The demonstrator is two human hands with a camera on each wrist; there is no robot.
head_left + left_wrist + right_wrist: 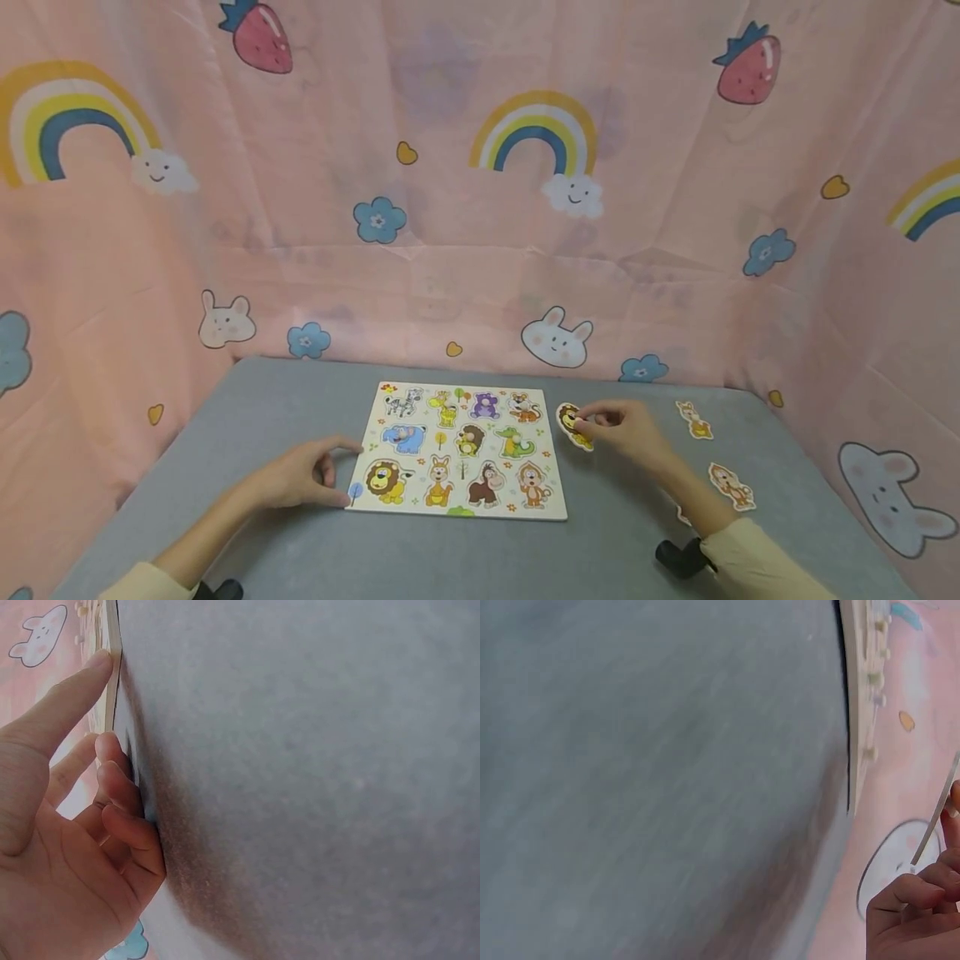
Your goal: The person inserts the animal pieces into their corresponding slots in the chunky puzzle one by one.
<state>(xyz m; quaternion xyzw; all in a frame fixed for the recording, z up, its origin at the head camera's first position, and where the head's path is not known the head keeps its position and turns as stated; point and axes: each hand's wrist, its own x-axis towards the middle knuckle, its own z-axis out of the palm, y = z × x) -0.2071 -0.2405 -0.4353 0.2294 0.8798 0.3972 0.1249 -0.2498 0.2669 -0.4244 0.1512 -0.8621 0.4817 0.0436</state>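
Note:
A wooden animal puzzle board (426, 500) lies flat on the grey table, with a lion, kangaroo, horse and monkey pictured along its near row. My left hand (300, 477) touches its left side, the thumb at the near corner and the forefinger farther up the edge. In the left wrist view, the other fingers of that hand (75, 847) curl down against the table. Just beyond the board's right edge, my right hand (626, 429) pinches a lion puzzle piece (568, 421), tilted and raised off the table. In the right wrist view this piece (936, 814) shows only edge-on.
On the table (300, 554) at the right lie a kangaroo piece (694, 421) and a monkey piece (732, 487). Another piece (682, 516) is mostly hidden by the right forearm. A pink printed curtain (450, 275) hangs behind and at both sides.

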